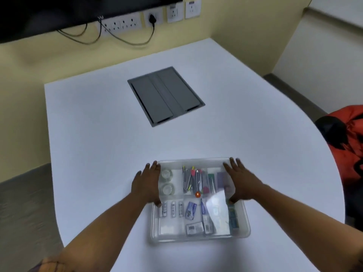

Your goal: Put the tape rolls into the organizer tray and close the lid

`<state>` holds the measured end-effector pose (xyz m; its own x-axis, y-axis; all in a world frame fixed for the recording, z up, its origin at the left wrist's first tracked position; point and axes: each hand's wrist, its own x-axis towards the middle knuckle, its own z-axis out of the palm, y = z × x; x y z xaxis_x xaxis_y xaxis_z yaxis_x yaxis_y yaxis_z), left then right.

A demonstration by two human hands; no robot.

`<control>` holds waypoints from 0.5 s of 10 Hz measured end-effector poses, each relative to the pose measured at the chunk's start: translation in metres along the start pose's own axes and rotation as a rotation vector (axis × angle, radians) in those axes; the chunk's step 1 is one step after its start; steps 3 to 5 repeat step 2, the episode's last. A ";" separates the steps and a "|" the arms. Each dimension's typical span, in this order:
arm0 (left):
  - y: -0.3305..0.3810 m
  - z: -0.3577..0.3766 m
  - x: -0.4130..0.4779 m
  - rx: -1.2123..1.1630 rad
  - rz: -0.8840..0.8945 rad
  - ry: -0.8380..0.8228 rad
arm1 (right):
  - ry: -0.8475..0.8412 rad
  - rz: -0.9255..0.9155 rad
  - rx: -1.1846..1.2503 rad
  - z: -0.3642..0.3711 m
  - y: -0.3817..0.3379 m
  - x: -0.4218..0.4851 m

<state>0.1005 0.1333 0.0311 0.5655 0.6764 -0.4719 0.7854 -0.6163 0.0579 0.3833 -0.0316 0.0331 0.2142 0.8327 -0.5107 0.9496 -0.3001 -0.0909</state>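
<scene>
A clear organizer tray (pixel 200 239) sits on the white table (pixel 98 134) close in front of me. A clear lid (pixel 216 202) lies over it, and the contents show hazily through it. Two clear tape rolls (pixel 166 174) (pixel 167 189) lie one behind the other in the far left compartment. Pens, batteries and small packets fill the other compartments. My left hand (pixel 146 183) is on the lid's left edge, fingers stretched along it and thumb on top. My right hand (pixel 240 182) holds the lid's right edge the same way.
A grey cable hatch (pixel 166 96) is set flush into the table's middle. An orange and black bag (pixel 345 138) sits past the table's curved right edge. Wall sockets with hanging cables (pixel 121 24) are at the back, under a dark screen.
</scene>
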 end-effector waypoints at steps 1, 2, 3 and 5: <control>0.007 -0.004 -0.010 -0.008 -0.032 0.050 | 0.032 -0.052 0.054 -0.003 -0.006 -0.008; 0.011 -0.010 -0.015 -0.140 -0.083 0.105 | 0.188 -0.061 0.137 -0.011 -0.014 -0.012; 0.011 -0.010 -0.015 -0.140 -0.083 0.105 | 0.188 -0.061 0.137 -0.011 -0.014 -0.012; 0.011 -0.010 -0.015 -0.140 -0.083 0.105 | 0.188 -0.061 0.137 -0.011 -0.014 -0.012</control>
